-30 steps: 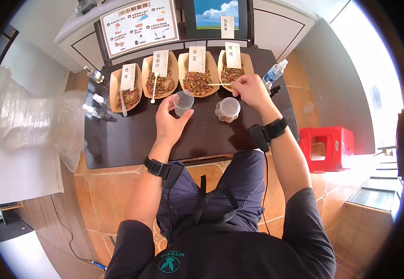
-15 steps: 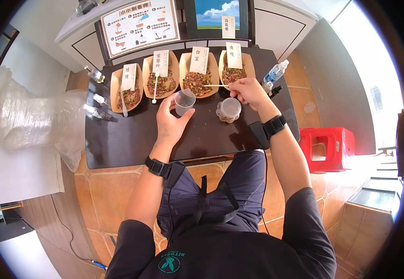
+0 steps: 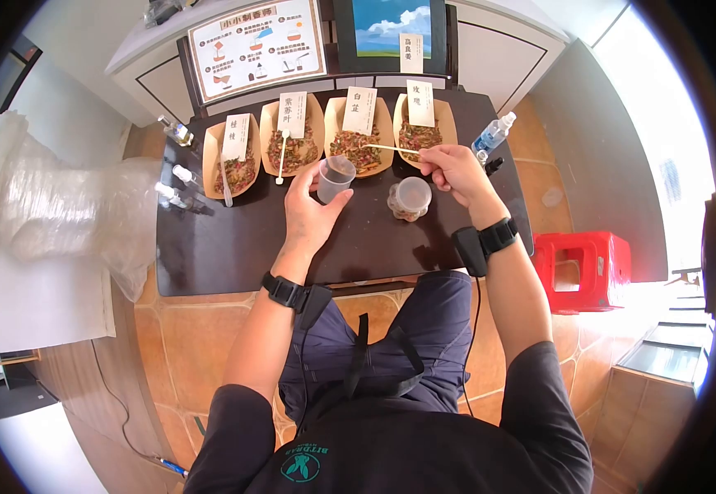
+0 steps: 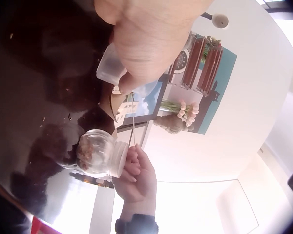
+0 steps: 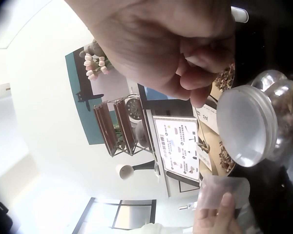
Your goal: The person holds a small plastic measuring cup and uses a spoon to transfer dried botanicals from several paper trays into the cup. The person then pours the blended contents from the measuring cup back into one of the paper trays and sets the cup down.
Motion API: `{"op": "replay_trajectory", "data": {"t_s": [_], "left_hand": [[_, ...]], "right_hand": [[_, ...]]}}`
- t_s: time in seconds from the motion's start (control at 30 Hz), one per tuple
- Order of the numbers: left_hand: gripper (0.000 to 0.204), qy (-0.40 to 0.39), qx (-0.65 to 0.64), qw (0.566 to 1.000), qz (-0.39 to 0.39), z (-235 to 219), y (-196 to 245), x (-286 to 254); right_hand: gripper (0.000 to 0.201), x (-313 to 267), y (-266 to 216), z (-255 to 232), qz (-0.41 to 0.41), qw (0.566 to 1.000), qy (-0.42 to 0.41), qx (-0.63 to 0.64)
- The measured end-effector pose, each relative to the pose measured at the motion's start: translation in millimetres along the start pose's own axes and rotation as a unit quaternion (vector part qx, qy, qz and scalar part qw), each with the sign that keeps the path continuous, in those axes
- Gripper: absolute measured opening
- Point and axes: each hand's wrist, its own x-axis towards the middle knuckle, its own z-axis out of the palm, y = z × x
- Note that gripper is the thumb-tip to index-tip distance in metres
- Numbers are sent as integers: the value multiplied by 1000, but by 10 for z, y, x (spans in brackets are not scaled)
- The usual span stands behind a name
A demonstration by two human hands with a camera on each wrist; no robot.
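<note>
**Clear plastic cup held beside the herb trays, spoon pinched over them**

Clear plastic cup [image 3: 335, 178]: left hand [image 3: 308, 216] has its grip curled round the lower wall, cup upright or slightly tilted, mouth up, raised just above the dark counter [image 3: 209, 247] in front of the third tray. Right hand [image 3: 457, 171] pinches the handle end of a thin pale wooden spoon [image 3: 391, 149]; fingers closed on it.

Key relation: spoon's long axis runs roughly sideways, from the right hand toward the person's left, its far end over the kraft-paper boat tray of dried mixed herbs [image 3: 358, 142]. Cup lies just left of and nearer than that end. Left hand is nearer the cup; right hand is nearer the trays.

Outward: small clear lidded jar with dried contents [image 3: 409, 199] stands on the counter below the right hand, untouched. Three more herb trays flank, each with a white label card.
</note>
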Motion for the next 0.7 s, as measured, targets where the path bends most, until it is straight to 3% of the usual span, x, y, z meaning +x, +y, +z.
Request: {"op": "replay_trajectory", "data": {"t_s": [0.23,0.3,0.33,0.4,0.47,0.53,0.67,0.7], "left_hand": [[59,-5,9,1000,-27,-14,139,44],[59,-4,8,1000,-24,-12,126,39],[59,-5,3,1000,-26,-15,128,36],[59,-5,-1,1000,-28,-25,134,29],[58,-4,0,1000,-22,-35,136,15],[58,-2,-7,1000,-24,-36,130,3],[57,-8,-11,999,-44,-79,149,-18],[57,-6,-10,999,-43,-94,134,-19]], "right_hand": [[21,-254,-195,180,-24,999,-42,-17],[21,-307,-184,278,-120,975,-13,-184],[21,-357,-188,328,-120,975,-14,-184],[18,-472,-218,424,-238,917,3,-319],[16,-524,-250,472,-274,896,-8,-349],[15,-546,-273,505,-343,846,0,-407],[17,-566,-318,563,-329,866,2,-377],[18,-546,-328,570,-284,899,12,-334]]}}
